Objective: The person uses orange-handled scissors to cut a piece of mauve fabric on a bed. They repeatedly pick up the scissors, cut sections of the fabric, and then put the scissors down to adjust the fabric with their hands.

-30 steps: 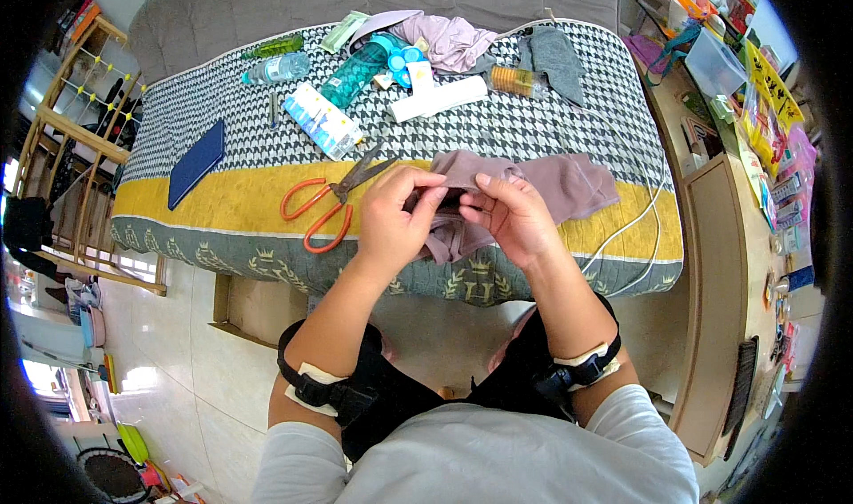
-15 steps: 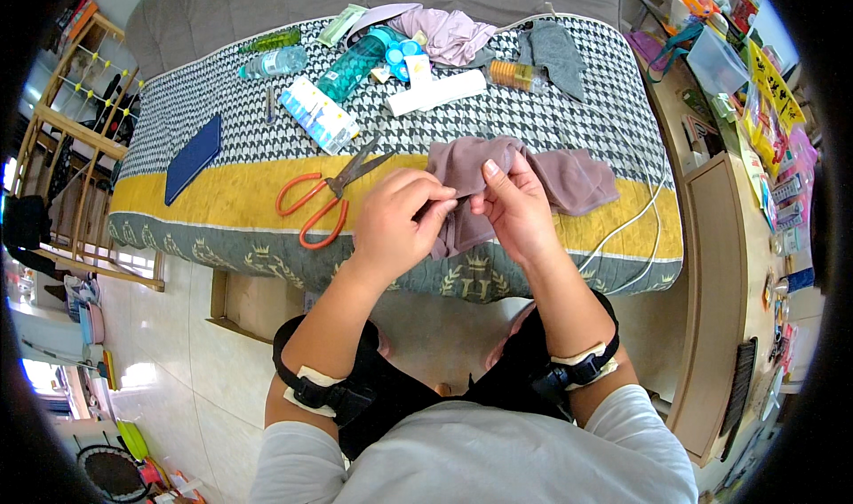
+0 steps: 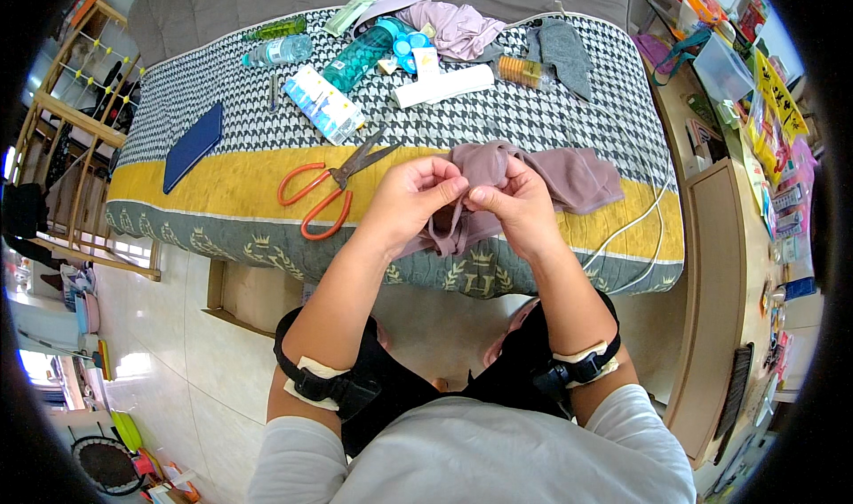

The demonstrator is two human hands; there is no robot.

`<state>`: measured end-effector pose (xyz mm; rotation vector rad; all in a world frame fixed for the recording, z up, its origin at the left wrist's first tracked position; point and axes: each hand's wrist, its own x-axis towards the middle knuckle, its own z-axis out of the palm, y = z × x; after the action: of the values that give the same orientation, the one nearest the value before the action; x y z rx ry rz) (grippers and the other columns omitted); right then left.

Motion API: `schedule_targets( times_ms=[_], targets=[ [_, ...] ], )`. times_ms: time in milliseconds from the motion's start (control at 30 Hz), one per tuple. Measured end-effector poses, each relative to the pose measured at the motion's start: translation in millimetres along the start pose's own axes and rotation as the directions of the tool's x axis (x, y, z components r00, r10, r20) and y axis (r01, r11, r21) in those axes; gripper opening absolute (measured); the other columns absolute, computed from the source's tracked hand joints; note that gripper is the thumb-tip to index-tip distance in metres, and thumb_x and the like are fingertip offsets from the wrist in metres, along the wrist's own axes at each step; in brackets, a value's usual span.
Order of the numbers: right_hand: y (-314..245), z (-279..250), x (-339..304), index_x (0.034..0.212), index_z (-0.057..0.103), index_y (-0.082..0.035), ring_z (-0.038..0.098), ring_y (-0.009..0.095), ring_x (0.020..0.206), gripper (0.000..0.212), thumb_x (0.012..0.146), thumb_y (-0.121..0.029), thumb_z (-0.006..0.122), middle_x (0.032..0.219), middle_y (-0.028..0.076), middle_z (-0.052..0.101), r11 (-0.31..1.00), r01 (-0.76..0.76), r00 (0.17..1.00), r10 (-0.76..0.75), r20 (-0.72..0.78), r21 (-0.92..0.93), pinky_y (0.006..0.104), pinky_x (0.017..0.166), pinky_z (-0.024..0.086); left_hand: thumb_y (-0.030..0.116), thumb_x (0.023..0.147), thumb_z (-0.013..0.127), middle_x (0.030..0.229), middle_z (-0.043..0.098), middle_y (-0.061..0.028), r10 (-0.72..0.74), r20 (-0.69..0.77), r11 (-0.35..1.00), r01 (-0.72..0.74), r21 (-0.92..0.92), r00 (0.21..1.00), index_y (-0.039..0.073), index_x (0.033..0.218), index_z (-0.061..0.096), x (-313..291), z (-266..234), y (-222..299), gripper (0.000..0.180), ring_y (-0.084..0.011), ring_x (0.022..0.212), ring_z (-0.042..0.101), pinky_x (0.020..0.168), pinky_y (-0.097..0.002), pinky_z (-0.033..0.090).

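A mauve cloth (image 3: pixel 577 177), soft and crumpled, lies across the front of the bed, with a fold hanging below my hands. My left hand (image 3: pixel 413 200) pinches the cloth's edge between thumb and fingertips. Close beside it, my right hand (image 3: pixel 520 209) grips the same cloth, thumb on top and fingers behind, partly hidden by the fabric. Only a small gap separates the two thumbs. Left of my left hand rest scissors (image 3: pixel 330 182) with orange handles, blades apart and pointing away to the right.
On the checked bed cover lie a dark blue flat case (image 3: pixel 193 147), a blue-white packet (image 3: pixel 323 104), a teal bottle (image 3: pixel 358 60), a white roll (image 3: pixel 444 86) and a grey cloth (image 3: pixel 563 55). A white cable (image 3: pixel 656 204) runs down the right side. A cluttered wooden cabinet (image 3: pixel 711 300) stands at right.
My hands have regrasped the cloth, the left turning so its thumb faces up. The cloth's near part is now bunched into a hanging loop. The scissors have stayed put.
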<state>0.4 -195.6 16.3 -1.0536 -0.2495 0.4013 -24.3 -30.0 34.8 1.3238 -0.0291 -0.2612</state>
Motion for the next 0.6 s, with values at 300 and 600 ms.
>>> schedule_targets(
  times_ms=[300, 600],
  targets=[
    [-6, -2, 1, 0.109, 0.052, 0.001, 0.059, 0.01, 0.084, 0.039, 0.072, 0.005, 0.066, 0.098, 0.005, 0.06, 0.997, 0.004, 0.999, 0.001, 0.053, -0.083, 0.0239, 0.078, 0.049, 0.009, 0.086, 0.054, 0.079, 0.052, 0.0041, 0.219, -0.063, 0.97, -0.21, 0.123, 0.974, 0.004, 0.088, 0.051, 1, 5, -4, 0.007, -0.0036, 0.072, 0.046, 0.066, -0.0183, 0.039],
    [-10, -4, 2, 0.106, 0.055, 0.001, 0.058, 0.008, 0.082, 0.033, 0.075, -0.001, 0.065, 0.095, 0.004, 0.061, 0.998, -0.039, 0.995, 0.043, 0.093, -0.051, 0.0224, 0.075, 0.047, 0.006, 0.083, 0.055, 0.067, 0.05, -0.0024, 0.49, -0.123, 0.782, -0.372, 0.5, 0.863, 0.001, 0.082, 0.048, -2, 14, -2, 0.009, -0.0085, 0.06, 0.046, 0.055, -0.0235, 0.039]
  ],
)
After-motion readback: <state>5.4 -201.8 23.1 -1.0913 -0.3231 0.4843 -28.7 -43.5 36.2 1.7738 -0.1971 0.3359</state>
